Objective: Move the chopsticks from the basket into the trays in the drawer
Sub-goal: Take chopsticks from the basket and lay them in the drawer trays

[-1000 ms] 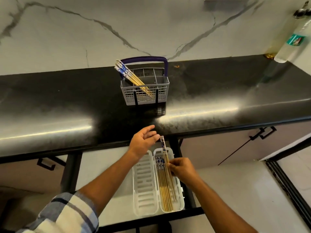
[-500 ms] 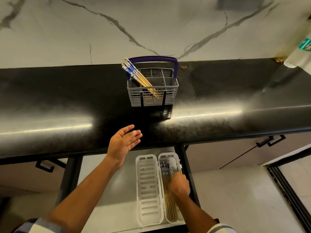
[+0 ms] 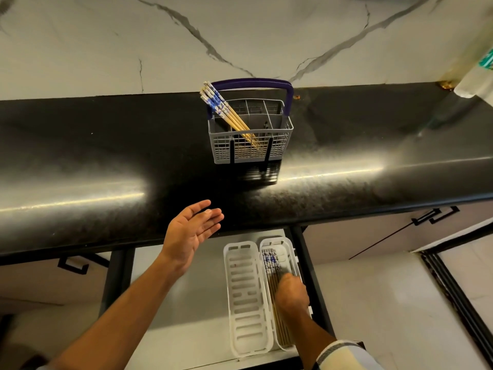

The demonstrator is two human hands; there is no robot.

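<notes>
Two white slotted trays lie side by side in the open drawer below the black countertop. The left tray holds nothing visible; the right tray contains a bundle of chopsticks laid lengthwise, patterned blue-and-white ends toward the counter. The right hand is lowered into the right tray, knuckles up, resting on the bundle; its fingers curl downward onto the chopsticks, but the back of the hand hides the fingertips, so whether they grasp the sticks cannot be told. The left hand hovers in front of the counter edge, palm turned up and inward, fingers extended and relaxed, holding nothing. A grey cutlery basket with a dark blue handle stands upright on the countertop near the marble backsplash. A second group of chopsticks, the basket chopsticks, leans in its left front compartment, tilted so that the patterned ends project past the upper left rim and cross in front of the handle. A checked cuff covers the right wrist. Black cabinet handles show beneath the counter at right.
</notes>
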